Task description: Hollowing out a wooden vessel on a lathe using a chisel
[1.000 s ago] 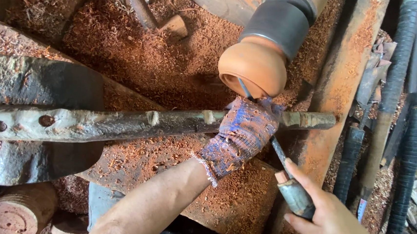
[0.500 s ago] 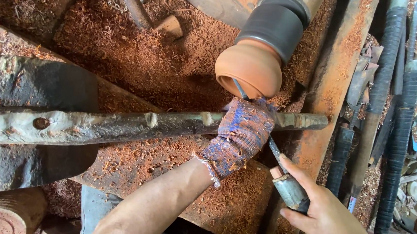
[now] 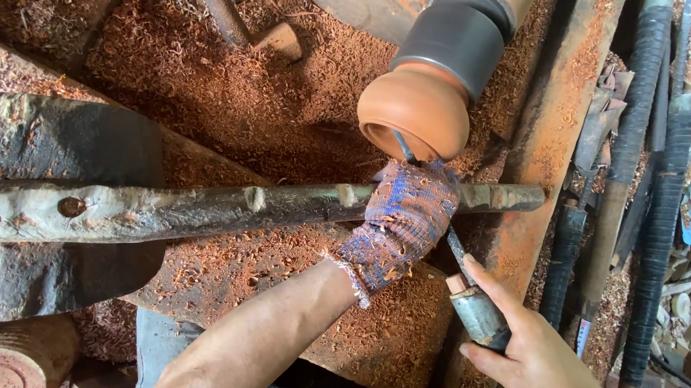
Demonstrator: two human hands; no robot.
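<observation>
My gloved left hand gripped the rest bar; my right hand clasped the chisel, tip at the bowl's 6 o'clock.

- Left hand, in a blue-and-white knit glove, rests at frame centre on a long metal tool-rest bar, pressing a turning chisel against it.
- Right hand, bare, grips the chisel's handle at lower right.
- The chisel tip enters the mouth of a reddish wooden bowl on a dark lathe chuck, upper centre.
- Sawdust covers the bed.
</observation>
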